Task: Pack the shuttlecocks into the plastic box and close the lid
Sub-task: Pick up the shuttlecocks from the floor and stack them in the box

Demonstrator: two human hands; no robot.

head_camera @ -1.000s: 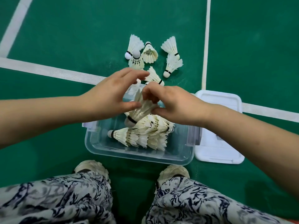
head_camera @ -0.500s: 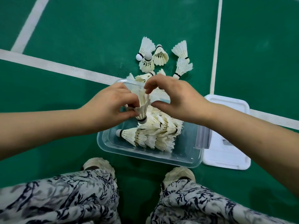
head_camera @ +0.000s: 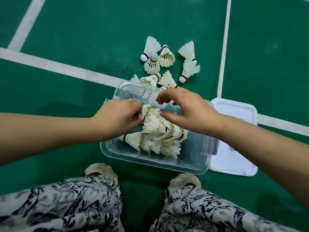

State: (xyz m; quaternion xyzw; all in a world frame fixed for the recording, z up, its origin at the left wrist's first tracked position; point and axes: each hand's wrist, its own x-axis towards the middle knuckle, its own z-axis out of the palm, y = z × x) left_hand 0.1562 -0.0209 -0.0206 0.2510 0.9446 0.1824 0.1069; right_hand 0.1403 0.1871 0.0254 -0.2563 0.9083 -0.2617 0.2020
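Note:
A clear plastic box (head_camera: 192, 163) stands on the green floor between my feet and a loose pile. Inside it lie several white feather shuttlecocks (head_camera: 158, 138), nested in rows. My left hand (head_camera: 118, 118) pinches the cork end of one shuttlecock (head_camera: 149, 111) at the top of the stack in the box. My right hand (head_camera: 187, 111) hovers just to its right over the box, fingers loosely curved, holding nothing. Several more shuttlecocks (head_camera: 165, 57) lie on the floor beyond the box. The white lid (head_camera: 234, 158) lies flat to the right of the box.
White court lines (head_camera: 66, 69) cross the green floor behind the box, one passing under the lid. My two light shoes (head_camera: 100, 171) and patterned trouser legs fill the bottom of the view, close to the box's near edge.
My left hand has lowered the shuttlecock it holds onto the stack in the box. My right hand has let go of the feathers and opened above it.

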